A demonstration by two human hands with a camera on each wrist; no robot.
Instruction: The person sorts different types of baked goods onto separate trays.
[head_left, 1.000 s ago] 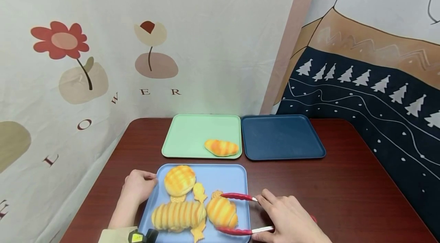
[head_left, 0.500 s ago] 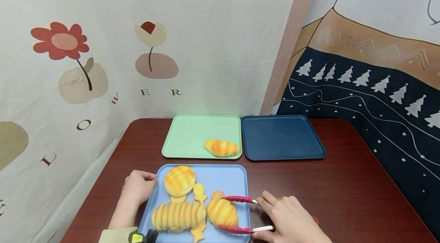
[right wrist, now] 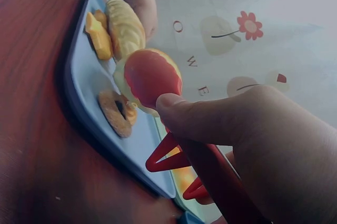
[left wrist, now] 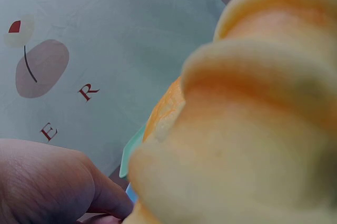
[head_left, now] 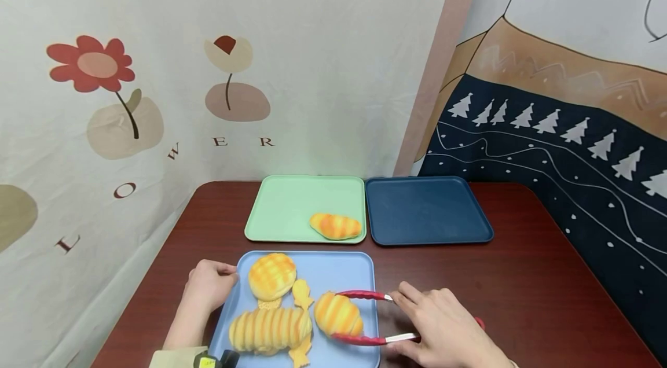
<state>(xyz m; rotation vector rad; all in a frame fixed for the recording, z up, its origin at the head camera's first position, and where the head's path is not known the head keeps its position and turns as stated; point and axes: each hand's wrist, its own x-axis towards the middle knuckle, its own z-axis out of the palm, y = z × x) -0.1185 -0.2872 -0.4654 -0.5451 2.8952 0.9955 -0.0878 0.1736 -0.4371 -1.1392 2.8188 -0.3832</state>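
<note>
My right hand (head_left: 443, 324) holds a pair of red-tipped tongs (head_left: 365, 295) with metal arms. Between the tong tips is a rounded, striped yellow bread roll (head_left: 337, 314), over the right half of the light blue tray (head_left: 339, 269). The right wrist view has the roll raised above a brown ring-shaped biscuit (right wrist: 113, 114) on the tray. My left hand (head_left: 209, 286) pinches the tray's left rim between thumb and fingers. Near that hand lie a round bun (head_left: 272, 276) and a long ridged loaf (head_left: 270, 328), which fills much of the left wrist view.
Fish-shaped yellow pieces (head_left: 302, 293) lie beside the loaf. Behind the blue tray stands a green tray (head_left: 292, 206) bearing a croissant-like bread (head_left: 336, 226). A dark blue tray (head_left: 427, 209) adjoins it on the right. A printed curtain (head_left: 323, 67) hangs behind the brown table (head_left: 495, 275).
The tongs have closed in on the roll and lifted it slightly, and it now covers the biscuit behind it in the head view. My left hand stays at the tray rim.
</note>
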